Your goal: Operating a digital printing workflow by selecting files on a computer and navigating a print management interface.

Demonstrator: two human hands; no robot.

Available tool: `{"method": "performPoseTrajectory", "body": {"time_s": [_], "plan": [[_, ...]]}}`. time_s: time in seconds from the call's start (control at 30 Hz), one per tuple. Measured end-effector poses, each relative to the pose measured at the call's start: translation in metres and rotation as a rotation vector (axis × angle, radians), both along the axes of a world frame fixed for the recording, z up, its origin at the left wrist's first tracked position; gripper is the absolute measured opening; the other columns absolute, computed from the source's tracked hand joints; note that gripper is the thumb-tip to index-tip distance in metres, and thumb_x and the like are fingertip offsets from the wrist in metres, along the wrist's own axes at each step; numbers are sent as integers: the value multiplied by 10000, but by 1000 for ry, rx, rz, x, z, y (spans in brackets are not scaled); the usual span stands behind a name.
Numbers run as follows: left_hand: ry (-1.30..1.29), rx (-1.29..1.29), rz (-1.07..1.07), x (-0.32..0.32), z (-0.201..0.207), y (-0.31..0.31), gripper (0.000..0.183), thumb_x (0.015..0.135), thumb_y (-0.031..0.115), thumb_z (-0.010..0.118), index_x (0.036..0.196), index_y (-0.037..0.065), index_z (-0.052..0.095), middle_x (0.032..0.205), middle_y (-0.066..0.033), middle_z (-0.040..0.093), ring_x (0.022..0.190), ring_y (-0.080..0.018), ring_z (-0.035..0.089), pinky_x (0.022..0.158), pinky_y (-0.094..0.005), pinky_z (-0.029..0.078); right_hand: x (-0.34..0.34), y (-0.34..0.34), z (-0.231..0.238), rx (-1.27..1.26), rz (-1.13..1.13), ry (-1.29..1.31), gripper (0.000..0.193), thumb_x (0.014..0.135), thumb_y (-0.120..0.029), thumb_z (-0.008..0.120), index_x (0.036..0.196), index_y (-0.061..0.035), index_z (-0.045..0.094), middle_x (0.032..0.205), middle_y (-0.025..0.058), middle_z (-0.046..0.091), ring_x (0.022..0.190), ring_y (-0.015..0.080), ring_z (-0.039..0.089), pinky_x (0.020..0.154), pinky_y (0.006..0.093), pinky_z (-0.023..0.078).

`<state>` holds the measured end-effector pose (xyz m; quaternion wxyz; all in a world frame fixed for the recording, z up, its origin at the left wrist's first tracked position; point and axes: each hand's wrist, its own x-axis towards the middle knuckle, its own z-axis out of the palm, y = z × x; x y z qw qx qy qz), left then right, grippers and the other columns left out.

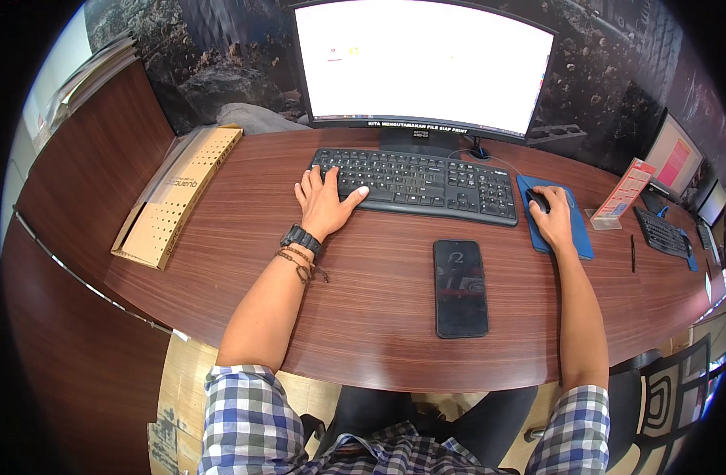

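My left hand (325,204) rests with fingers spread on the left end of a black keyboard (410,190), its thumb toward the lower row of keys. A black watch (301,239) and bead bracelets circle that wrist. On a blue mouse pad (578,239) right of the keyboard, my right hand (554,223) is curled over a black computer mouse (540,201), partly covering it. Between my forearms a dark smartphone (461,289) lies flat on the brown desk (363,301). Behind the keyboard stands a curved monitor (426,67) with a mostly white screen.
A long cardboard box (181,198) lies at the left, beside a wooden partition (86,174). Toward the right are an upright card in a clear stand (622,194), a black pen (633,253), a second keyboard (660,231) and another monitor (673,157).
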<state>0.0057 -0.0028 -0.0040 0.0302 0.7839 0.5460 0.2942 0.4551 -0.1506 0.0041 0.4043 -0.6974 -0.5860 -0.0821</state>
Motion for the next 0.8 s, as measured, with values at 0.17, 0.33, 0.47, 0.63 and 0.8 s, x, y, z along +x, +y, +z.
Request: {"method": "performPoseTrajectory", "body": {"time_s": [0.17, 0.33, 0.47, 0.63, 0.8], "plan": [[-6, 0, 3, 1, 1, -2, 918, 891, 691, 593, 1453, -23, 464, 1529, -352, 290, 1478, -470, 163, 1184, -635, 50, 2, 0, 1, -7, 12, -4, 343, 824, -189, 699, 1134, -41, 705, 1187, 170, 600, 1133, 359, 601, 993, 420, 474], [-7, -4, 8, 0, 1, -1, 922, 887, 696, 594, 1449, -24, 471, 1523, -352, 300, 1473, -475, 170, 1189, -627, 48, -2, 0, 2, -2, 77, 1, 335, 834, -180, 702, 1135, -33, 711, 1177, 166, 602, 1125, 354, 602, 993, 417, 472], [-18, 3, 5, 1, 1, -1, 927, 886, 701, 591, 1449, -26, 470, 1519, -353, 305, 1473, -476, 169, 1189, -624, 51, -2, -1, 2, -7, 68, 1, 335, 838, -178, 700, 1140, -33, 710, 1181, 166, 602, 1129, 352, 602, 993, 417, 471], [-6, 9, 9, 0, 0, -1, 925, 887, 701, 591, 1446, -26, 472, 1518, -351, 307, 1471, -472, 173, 1187, -624, 55, 1, 1, 1, -5, 69, -11, 339, 838, -179, 700, 1144, -34, 709, 1188, 173, 601, 1136, 354, 600, 999, 411, 468], [-12, 3, 4, 1, 1, -1, 923, 887, 696, 597, 1447, -26, 469, 1517, -348, 307, 1472, -470, 170, 1185, -629, 52, 0, 1, 2, -10, 64, -5, 338, 837, -180, 695, 1141, -34, 709, 1185, 179, 600, 1132, 356, 599, 1000, 410, 466]]}}
